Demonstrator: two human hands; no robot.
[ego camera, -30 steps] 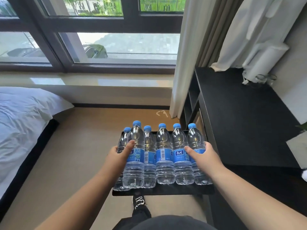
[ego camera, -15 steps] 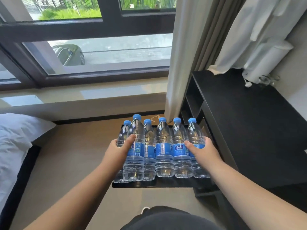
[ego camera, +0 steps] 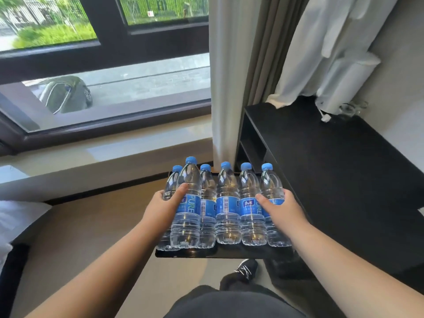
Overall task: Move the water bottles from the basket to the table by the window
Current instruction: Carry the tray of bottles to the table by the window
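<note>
Six water bottles (ego camera: 227,203) on a black tray (ego camera: 218,254); left hand (ego camera: 160,207) and right hand (ego camera: 282,210) curl fingers round the end ones.

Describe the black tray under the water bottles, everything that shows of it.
The black tray is flat and smooth with a low rim; its material cannot be told. It is held level above the floor, beside the black table. Six water bottles stand upright on it. The left hand and right hand clasp the outer bottles; whether they touch the tray is hidden.
</note>
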